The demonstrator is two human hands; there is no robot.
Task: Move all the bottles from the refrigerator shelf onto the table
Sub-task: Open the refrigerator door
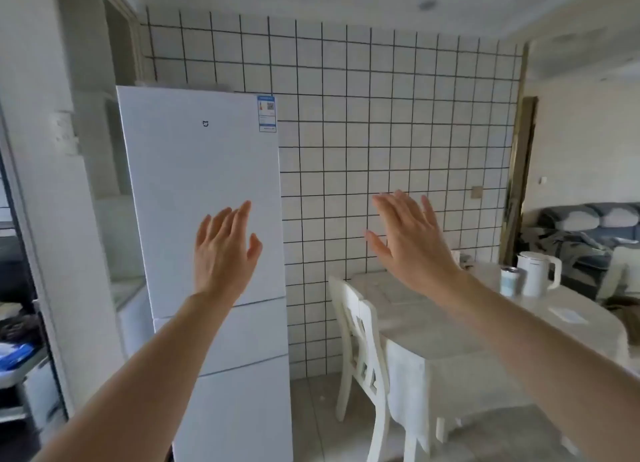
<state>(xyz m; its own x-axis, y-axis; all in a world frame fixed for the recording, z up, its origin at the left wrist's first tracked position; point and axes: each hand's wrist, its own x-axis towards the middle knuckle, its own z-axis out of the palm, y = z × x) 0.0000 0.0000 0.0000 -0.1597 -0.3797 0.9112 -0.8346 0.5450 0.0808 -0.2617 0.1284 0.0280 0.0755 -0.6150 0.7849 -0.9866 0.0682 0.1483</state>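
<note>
Both empty: left hand [221, 250] and right hand [408, 239] spread flat. Refrigerator [207, 219] closed beyond left hand, tabletop [433, 326] under right. Risk: door swinging into chair [360, 350].

A tall white three-door refrigerator [207, 253] stands at the left against a white square-tiled wall [381, 115], all its doors closed, with a pale marble-topped dining table [433, 323] to its right along the same wall. A white wooden chair [363, 350] sits between the two, tucked against the table's near left end, and a white electric kettle [538, 272] stands on the table's far right part with a small pale can [509, 281] just to its left. Behind the table, through the opening at the right, lies a grey sofa [588, 226].
</note>
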